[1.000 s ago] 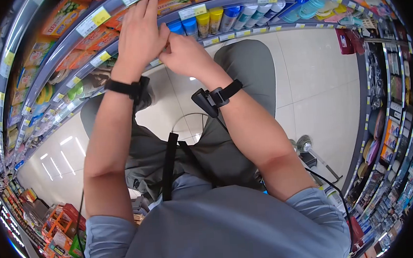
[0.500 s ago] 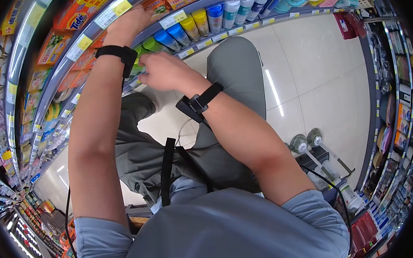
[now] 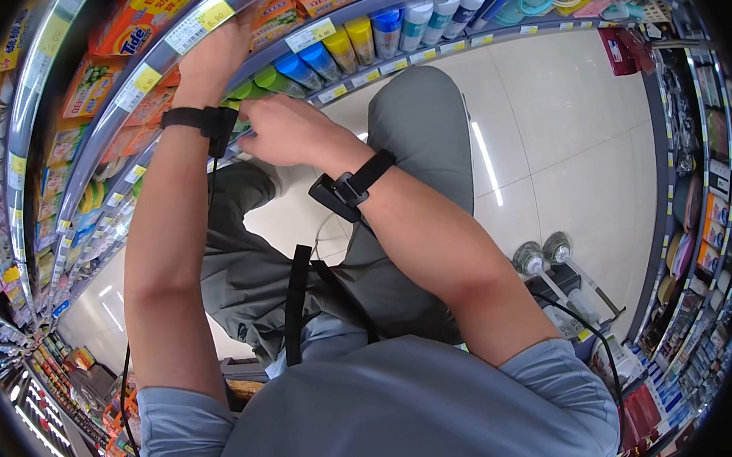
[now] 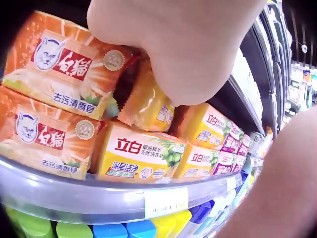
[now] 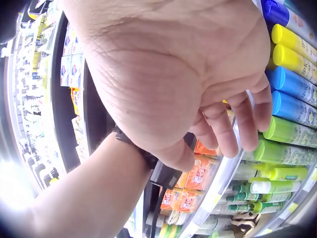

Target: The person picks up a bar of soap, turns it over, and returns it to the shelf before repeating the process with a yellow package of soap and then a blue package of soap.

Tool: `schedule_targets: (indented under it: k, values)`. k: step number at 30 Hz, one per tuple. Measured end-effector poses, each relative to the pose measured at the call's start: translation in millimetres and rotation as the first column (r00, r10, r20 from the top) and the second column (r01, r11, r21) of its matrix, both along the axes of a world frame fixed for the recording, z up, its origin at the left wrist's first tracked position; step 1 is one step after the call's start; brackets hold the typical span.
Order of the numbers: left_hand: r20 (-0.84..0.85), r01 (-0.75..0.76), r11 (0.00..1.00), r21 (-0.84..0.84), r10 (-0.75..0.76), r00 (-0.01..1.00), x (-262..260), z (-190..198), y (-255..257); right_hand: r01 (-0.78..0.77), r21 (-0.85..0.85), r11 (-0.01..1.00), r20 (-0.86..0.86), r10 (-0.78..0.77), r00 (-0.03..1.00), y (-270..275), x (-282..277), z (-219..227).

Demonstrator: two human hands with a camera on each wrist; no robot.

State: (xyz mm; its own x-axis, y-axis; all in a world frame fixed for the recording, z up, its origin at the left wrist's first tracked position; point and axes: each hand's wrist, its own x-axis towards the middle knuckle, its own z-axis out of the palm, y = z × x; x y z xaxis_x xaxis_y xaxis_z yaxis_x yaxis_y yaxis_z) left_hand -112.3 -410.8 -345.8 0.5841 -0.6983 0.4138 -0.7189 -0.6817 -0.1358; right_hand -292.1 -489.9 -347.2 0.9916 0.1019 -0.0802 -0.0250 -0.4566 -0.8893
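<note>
My left hand (image 3: 214, 61) reaches into the shelf, its fingers hidden under the shelf edge above in the head view. In the left wrist view a yellow-orange wrapped soap pack (image 4: 153, 106) tilts between the thumb and the rest of that hand, which seems to pinch it. Left of it are stacked orange soap packs (image 4: 74, 64); below it lies a yellow laundry soap pack (image 4: 136, 153). My right hand (image 3: 287, 130) hangs at the front of the lower shelf, fingers loosely bent and nothing in the palm. Green-capped cans (image 5: 287, 134) lie close beside those fingers.
A curved shelf rim (image 4: 94, 198) with price tags runs below the soap. Under it stand blue-capped cans (image 3: 308, 67) and yellow ones (image 3: 349, 44). Tide boxes (image 3: 135, 28) sit at the upper left. Wheeled metal legs (image 3: 546, 258) stand on the tiled floor behind on the right.
My left hand has gone from lying flat at the shelf rim to inside the shelf. The right hand has come away from it, leftward and slightly down. The head view has shifted.
</note>
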Motion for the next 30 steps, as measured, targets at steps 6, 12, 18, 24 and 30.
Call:
schedule_targets:
  k: [6,12,18,24,30]
  values:
    - [-0.100,0.002,1.000,-0.029,-0.005,0.995,-16,14,-2,-0.039,-0.016,0.999,-0.064,0.038,0.997,-2,0,5]
    - [-0.325,-0.219,0.954,0.205,0.277,0.904,-51,24,6,-0.050,-0.023,0.998,-0.084,0.048,0.995,0,0,4]
    - [-0.155,-0.034,0.989,-0.147,0.011,0.988,-74,24,26,-0.082,-0.058,0.995,-0.121,0.075,0.990,-3,4,2]
    - [-0.586,-0.104,0.924,-0.367,-0.143,0.798,-102,51,64,-0.017,-0.063,0.998,0.034,0.019,0.999,-14,-11,-3]
    - [-0.878,-0.603,0.638,-0.478,-0.332,0.345,-136,49,141,-0.097,-0.068,0.993,-0.174,0.084,0.981,-22,-44,32]
